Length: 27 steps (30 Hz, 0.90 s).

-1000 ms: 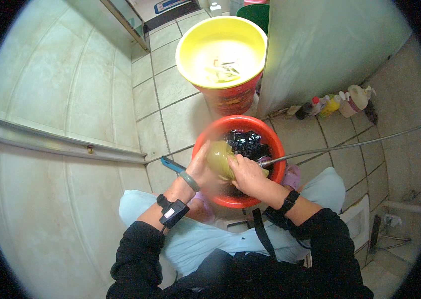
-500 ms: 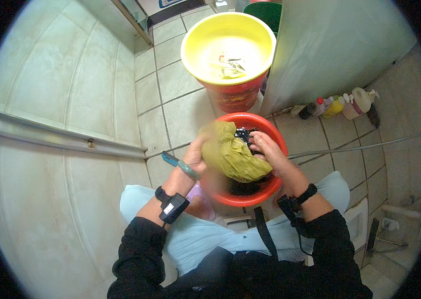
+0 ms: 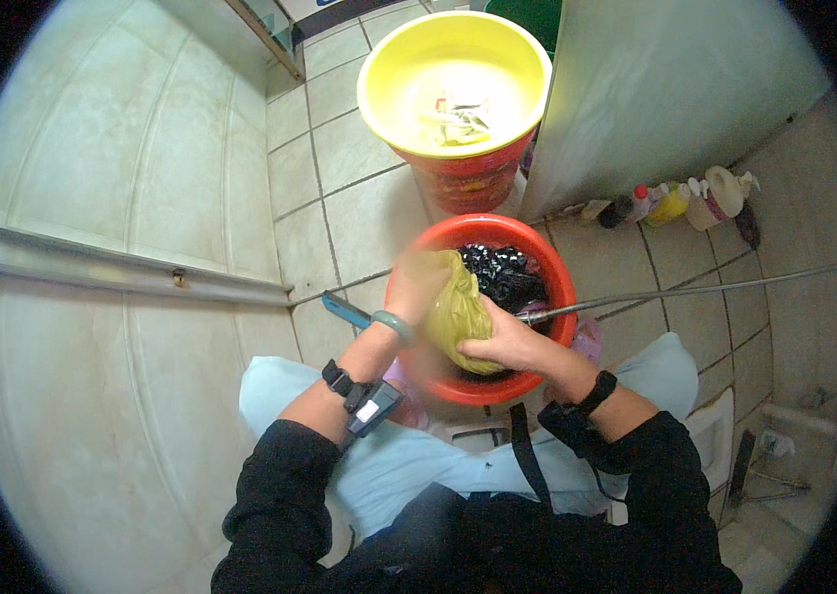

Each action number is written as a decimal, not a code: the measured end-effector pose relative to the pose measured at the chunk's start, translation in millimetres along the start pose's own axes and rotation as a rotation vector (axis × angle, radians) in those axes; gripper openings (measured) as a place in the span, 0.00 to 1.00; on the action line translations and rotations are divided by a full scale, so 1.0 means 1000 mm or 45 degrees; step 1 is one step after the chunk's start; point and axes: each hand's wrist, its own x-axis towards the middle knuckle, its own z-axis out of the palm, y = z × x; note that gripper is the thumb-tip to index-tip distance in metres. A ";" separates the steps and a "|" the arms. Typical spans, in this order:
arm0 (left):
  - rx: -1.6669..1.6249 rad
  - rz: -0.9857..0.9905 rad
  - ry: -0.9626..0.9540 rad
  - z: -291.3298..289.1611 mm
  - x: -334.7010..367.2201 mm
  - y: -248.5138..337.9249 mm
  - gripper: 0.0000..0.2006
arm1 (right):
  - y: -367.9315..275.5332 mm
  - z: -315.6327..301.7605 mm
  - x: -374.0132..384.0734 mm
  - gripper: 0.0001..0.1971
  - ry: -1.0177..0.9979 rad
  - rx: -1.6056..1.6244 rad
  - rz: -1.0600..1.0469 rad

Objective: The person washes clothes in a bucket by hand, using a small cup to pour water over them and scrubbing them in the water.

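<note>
A crumpled yellow-green plastic bag (image 3: 462,315) is between my hands, above the red basin (image 3: 559,259). My right hand (image 3: 510,340) is closed on the bag's right lower side, thumb over its surface. At the left side of the bag is my left hand (image 3: 415,293), closed against it; its fingers are partly smeared by a blurry patch. Shiny black plastic (image 3: 500,269), wet-looking and crumpled, lies in the basin behind the bag. The metal end of a shower hose (image 3: 537,317) reaches over the basin's right rim. What the bag holds, if anything, is hidden.
Beyond the basin stands a tall red bucket with a yellow inside (image 3: 379,104), crumpled scraps at its bottom. Several bottles (image 3: 681,203) line the right panel (image 3: 656,99). A grey hose (image 3: 706,289) crosses the tiles. A blue-handled tool (image 3: 344,309) lies left of the basin.
My right hand has come off the black plastic and moved down and left onto the yellow-green bag. The bag looks narrower and sits further left, uncovering more black plastic and the hose end.
</note>
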 end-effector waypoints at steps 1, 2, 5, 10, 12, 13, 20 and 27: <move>-0.001 -0.003 0.001 0.006 -0.002 0.000 0.15 | -0.001 0.000 0.000 0.36 -0.001 0.001 0.002; 0.141 0.092 0.101 0.011 -0.006 0.002 0.11 | -0.008 0.002 0.000 0.34 0.025 -0.368 0.100; 0.333 0.091 0.230 0.025 -0.020 0.034 0.07 | -0.002 -0.001 -0.001 0.31 0.096 -0.779 0.008; 0.676 -0.022 -0.262 0.000 -0.011 0.061 0.24 | 0.026 -0.007 0.005 0.28 -0.006 -0.278 -0.044; 0.435 0.050 -0.191 -0.005 -0.016 0.053 0.26 | 0.013 -0.002 0.002 0.28 -0.109 0.154 0.109; 0.194 0.124 -0.119 -0.009 -0.018 0.049 0.28 | 0.007 0.000 0.000 0.27 -0.210 0.583 0.259; -0.832 -0.119 -0.394 -0.032 -0.015 0.039 0.27 | -0.001 -0.010 -0.014 0.26 -0.325 1.208 0.506; -1.343 -0.474 -0.252 -0.016 -0.025 0.019 0.26 | -0.012 -0.010 -0.002 0.25 -0.201 1.239 0.448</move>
